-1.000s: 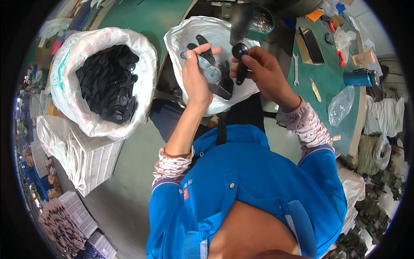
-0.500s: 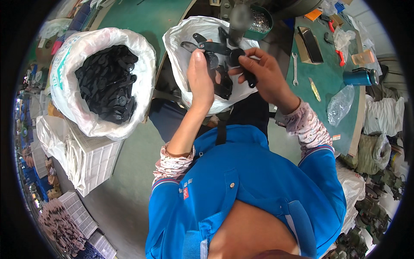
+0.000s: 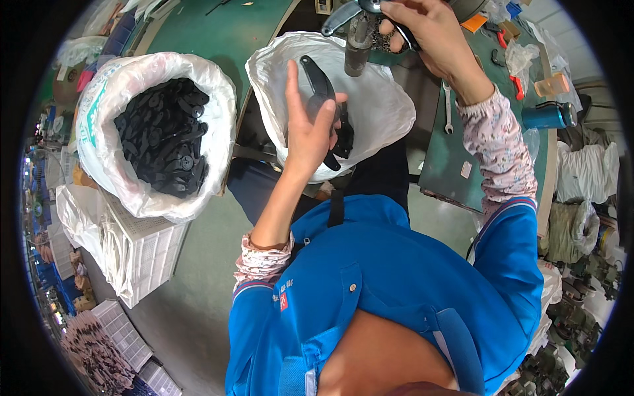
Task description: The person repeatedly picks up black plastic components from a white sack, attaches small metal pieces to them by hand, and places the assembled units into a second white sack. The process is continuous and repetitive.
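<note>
Here at twelve o'clock, the left hand sits over the white bag, thumb and fingers closed round a curved black part! Up at one, the right hand pinches a dark two-armed piece beyond the bag's far edge, by a metal post. Open bag mouth spreads between them; the filled sack stands at ten, well apart.
</note>
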